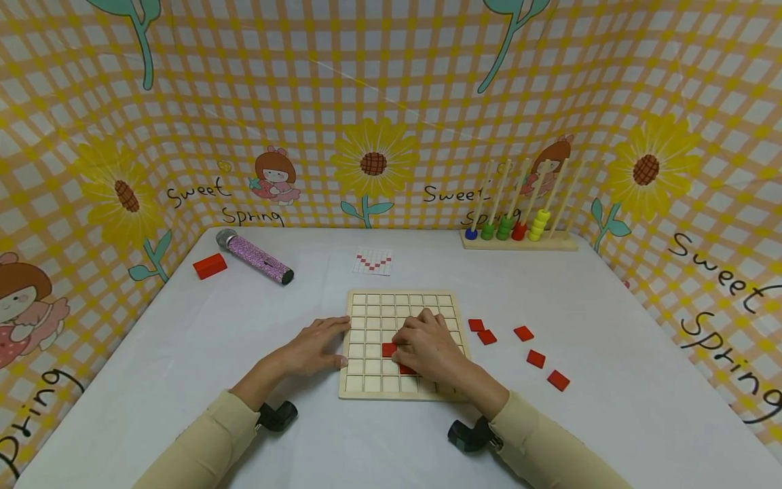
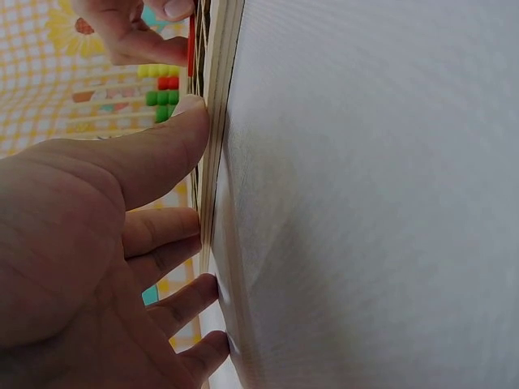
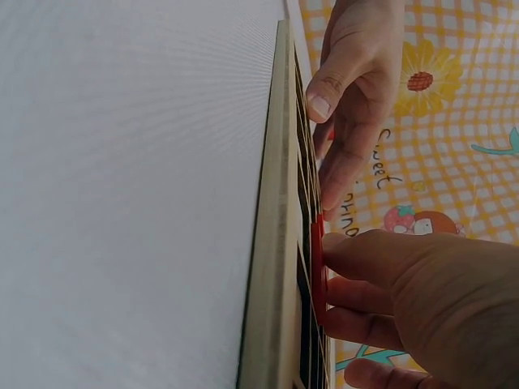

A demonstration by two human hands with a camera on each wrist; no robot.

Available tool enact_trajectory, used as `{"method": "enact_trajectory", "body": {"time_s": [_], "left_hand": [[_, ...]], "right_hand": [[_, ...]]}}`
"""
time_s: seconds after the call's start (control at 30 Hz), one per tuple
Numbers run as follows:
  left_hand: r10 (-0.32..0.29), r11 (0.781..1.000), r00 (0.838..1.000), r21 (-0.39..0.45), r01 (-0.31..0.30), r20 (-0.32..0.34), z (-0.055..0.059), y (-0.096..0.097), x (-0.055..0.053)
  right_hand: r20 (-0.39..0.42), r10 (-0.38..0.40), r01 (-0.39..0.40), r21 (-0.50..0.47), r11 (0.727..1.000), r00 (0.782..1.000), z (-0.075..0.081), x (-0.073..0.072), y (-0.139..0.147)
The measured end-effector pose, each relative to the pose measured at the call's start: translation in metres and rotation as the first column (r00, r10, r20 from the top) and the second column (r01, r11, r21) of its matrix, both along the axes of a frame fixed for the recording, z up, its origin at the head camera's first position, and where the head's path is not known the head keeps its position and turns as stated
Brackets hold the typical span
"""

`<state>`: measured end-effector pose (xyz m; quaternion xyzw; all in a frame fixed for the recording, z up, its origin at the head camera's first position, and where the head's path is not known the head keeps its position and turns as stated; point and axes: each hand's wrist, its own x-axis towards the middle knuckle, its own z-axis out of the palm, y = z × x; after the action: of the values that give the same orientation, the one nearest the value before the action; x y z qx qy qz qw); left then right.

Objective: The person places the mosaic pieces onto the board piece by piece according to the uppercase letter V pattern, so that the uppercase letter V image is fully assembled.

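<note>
A wooden grid board lies on the white table. My left hand rests against its left edge, thumb and fingers spread and fairly straight. Over the lower middle of the grid is my right hand, its fingers bent. In the right wrist view its thumb and fingertips pinch at a red square tile at the board's surface. From above, one red tile shows in a cell beside the right thumb, and another red tile is partly hidden under that hand.
Several loose red tiles lie right of the board. Beyond it is a small pattern card. A glittery microphone and a red block lie back left; a bead counting rack stands back right. Patterned cloth walls surround the table.
</note>
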<state>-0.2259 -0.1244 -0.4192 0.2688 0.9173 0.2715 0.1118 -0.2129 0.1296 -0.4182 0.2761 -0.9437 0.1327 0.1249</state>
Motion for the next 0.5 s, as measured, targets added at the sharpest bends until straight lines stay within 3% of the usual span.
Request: {"method": "enact_trajectory", "body": {"time_s": [0.5], "left_hand": [[-0.019, 1.000, 0.999, 0.014, 0.019, -0.026, -0.0016, -0.0013, 0.0002]], "right_hand": [[0.033, -0.048, 0.048, 0.008, 0.999, 0.998, 0.0067, 0.0013, 0.0051]]}}
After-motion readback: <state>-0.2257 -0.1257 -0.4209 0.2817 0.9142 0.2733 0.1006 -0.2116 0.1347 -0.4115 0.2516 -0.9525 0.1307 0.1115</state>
